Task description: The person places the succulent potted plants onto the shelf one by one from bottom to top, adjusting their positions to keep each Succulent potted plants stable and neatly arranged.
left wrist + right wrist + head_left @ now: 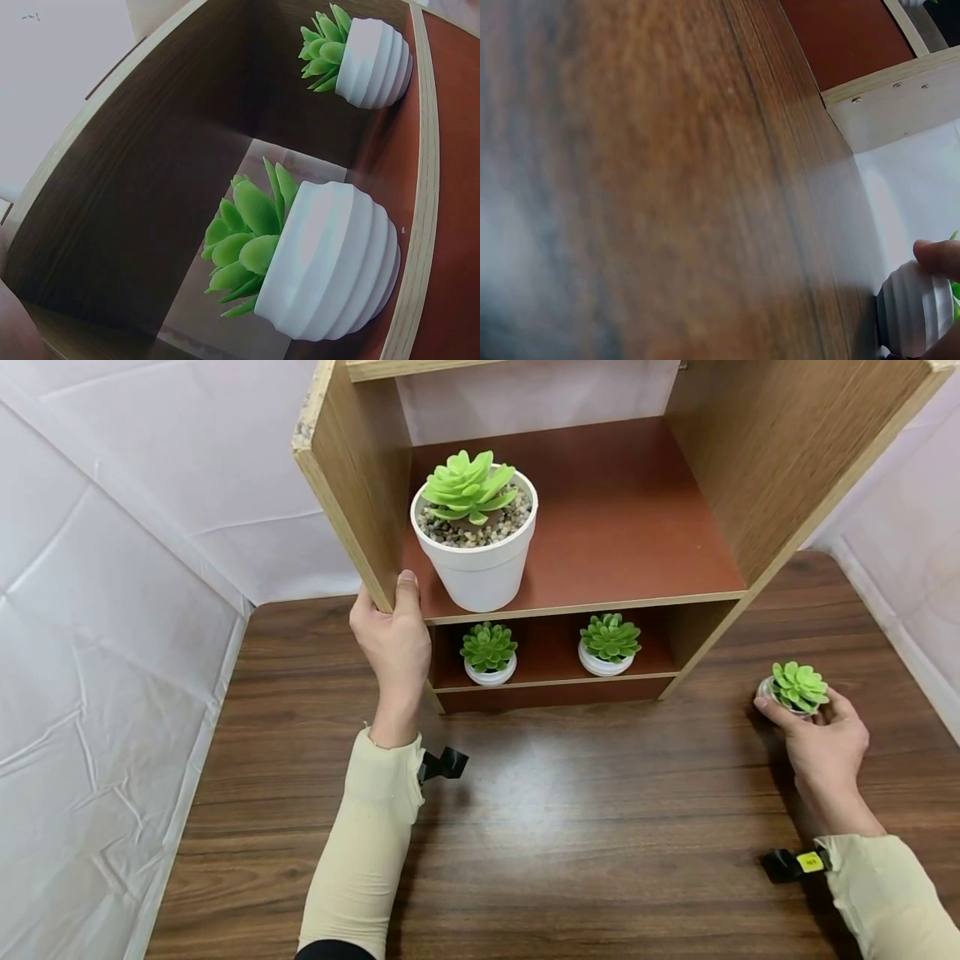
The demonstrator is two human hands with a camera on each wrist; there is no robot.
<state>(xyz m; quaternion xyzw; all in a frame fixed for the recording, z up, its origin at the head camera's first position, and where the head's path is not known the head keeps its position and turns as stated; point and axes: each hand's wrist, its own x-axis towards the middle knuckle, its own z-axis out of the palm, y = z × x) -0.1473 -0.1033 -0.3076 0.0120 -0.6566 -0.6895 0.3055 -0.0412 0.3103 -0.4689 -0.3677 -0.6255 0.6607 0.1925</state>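
Note:
My left hand (pixel 395 639) grips the left side panel of a wooden shelf unit (pixel 570 527), thumb on the inner face near the middle board. Over on the right, my right hand (pixel 825 747) holds a small potted succulent (pixel 799 687) by its white ribbed pot (pixel 913 311), low at the tabletop. Two similar small succulents stand on the lower shelf, one at the left (pixel 489 652) and one at the right (pixel 609 643). A larger succulent in a smooth white pot (pixel 483 568) sits at the left of the shelf above, just beside my left hand.
The shelf unit stands on a dark wood-grain table (pixel 555 827). White sheeting (pixel 97 610) hangs around the left, back and right of the table. The unit's right side panel (pixel 787 468) rises between the shelves and my right hand.

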